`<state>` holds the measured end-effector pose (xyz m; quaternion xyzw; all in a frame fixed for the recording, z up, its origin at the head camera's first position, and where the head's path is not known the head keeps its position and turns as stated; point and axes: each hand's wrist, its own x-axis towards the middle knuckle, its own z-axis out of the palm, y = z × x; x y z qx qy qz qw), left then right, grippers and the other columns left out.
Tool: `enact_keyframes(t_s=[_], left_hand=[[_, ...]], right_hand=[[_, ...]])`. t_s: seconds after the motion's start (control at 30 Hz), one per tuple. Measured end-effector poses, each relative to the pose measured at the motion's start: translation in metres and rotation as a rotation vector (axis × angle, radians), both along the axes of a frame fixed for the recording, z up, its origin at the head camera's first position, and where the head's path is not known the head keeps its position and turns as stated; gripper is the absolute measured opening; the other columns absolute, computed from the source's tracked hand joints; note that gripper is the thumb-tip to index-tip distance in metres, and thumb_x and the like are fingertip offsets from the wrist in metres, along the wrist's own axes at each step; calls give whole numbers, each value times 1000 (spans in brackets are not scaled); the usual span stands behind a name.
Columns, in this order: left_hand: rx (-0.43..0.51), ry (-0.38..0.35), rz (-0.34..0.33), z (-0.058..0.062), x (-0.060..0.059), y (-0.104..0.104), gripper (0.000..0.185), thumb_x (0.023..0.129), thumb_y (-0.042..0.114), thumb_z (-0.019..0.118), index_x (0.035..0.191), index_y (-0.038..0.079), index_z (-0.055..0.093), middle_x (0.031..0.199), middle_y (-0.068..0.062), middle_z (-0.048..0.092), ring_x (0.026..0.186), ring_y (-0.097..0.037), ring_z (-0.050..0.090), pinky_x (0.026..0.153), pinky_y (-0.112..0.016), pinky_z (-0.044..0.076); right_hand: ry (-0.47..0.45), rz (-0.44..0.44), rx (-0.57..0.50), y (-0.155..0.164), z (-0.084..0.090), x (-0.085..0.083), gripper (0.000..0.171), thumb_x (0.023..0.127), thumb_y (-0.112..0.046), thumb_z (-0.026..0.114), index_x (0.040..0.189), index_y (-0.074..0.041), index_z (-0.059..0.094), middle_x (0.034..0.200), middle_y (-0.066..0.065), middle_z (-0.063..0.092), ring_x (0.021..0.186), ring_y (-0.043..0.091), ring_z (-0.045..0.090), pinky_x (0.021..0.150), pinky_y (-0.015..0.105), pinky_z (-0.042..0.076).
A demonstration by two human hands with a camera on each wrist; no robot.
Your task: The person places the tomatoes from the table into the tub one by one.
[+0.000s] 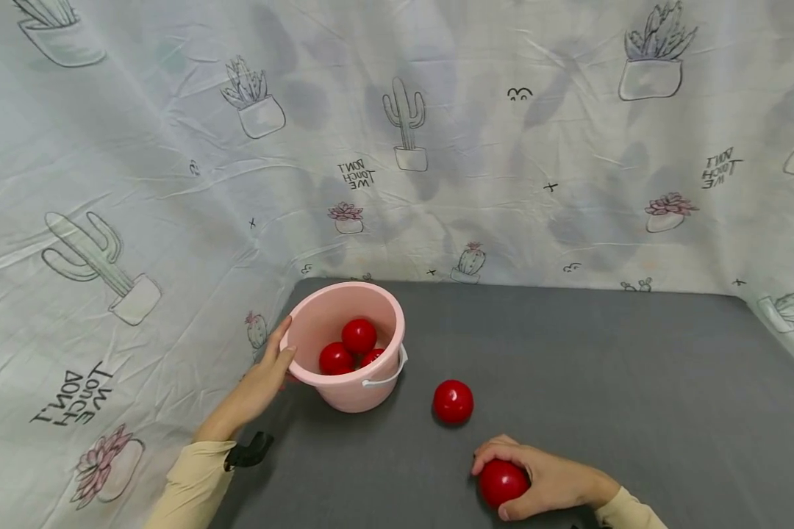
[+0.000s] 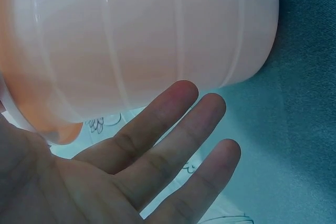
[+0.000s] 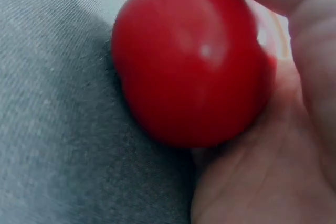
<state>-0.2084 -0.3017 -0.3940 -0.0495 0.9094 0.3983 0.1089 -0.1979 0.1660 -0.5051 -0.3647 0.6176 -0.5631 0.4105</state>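
A pink bucket stands at the back left of the grey table, with three red balls inside. My left hand rests against its left side, thumb at the rim; in the left wrist view the fingers lie straight beside the bucket's wall. My right hand grips a red ball on the table near the front edge; that ball fills the right wrist view. Another red ball lies loose between the bucket and my right hand.
A white sheet printed with cactus drawings hangs behind the table and drapes down its left side. The bucket's white handle hangs down on the side facing me.
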Motion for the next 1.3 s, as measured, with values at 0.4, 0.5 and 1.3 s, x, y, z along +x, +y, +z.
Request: enact_keyframes(t_s=[0.4,0.5,1.3], left_hand=[[-16,-17,14,0,3,-2,58,107,58,24,155,56,-9,126,-14,62,112,-29,61,88,-41,48],[-4,-15,5,-1,3,-1,59,108,56,24,156,54,-9,128,-15,61,112,-29,61,88,-40,48],[-36,-1,-7,-2,-1,0,58,108,57,23,156,54,-10,121,-12,67,110,-28,65,92,-48,50]], right_hand=[[-189,-49,-52,9,-1,-8,44,92,-10,64,133,0,52,144,20,50,133,12,47,101,33,51],[-202,-66,-54,11,-1,-8,44,93,-10,63,134,1,51,142,19,52,133,14,48,101,34,51],[-142,-216,-203,-9,31,-71,33,99,-7,52,132,-10,56,130,4,62,122,19,57,96,38,55]])
